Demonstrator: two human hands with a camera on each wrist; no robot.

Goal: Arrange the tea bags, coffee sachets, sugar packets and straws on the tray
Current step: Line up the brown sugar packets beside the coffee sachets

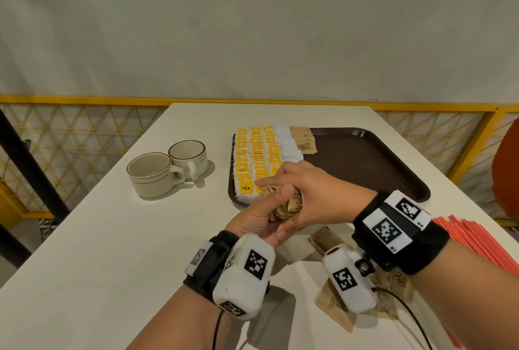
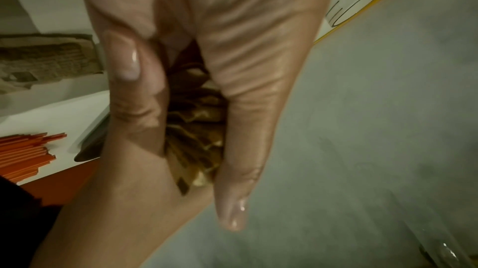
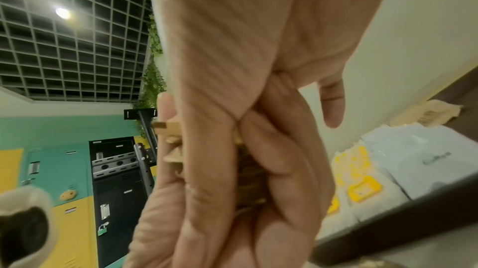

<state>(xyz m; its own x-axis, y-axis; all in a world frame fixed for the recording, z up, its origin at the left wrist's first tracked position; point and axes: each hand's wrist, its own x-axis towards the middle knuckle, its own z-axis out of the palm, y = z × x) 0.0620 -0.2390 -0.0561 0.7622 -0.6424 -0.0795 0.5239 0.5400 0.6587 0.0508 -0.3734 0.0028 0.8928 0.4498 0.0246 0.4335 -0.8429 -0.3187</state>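
Note:
A dark brown tray (image 1: 365,158) lies on the white table (image 1: 112,237). Its left side holds rows of yellow tea bags (image 1: 252,153), then a row of white packets (image 1: 286,141) and some brown sugar packets (image 1: 304,141). Just above the tray's near edge, both hands hold one stack of brown packets (image 1: 283,207) between them. My left hand (image 1: 264,214) grips it from the left. My right hand (image 1: 306,195) grips it from the right, index finger stretched out over the tea bags. The stack (image 2: 196,129) shows edge-on between the thumbs. Red straws (image 1: 471,240) lie on the table at the right.
Two beige cups (image 1: 165,169) stand left of the tray. More brown packets (image 1: 334,303) lie loose on the table under my right wrist. A yellow mesh railing (image 1: 84,136) runs behind the table, and an orange chair (image 1: 505,175) shows at the right edge.

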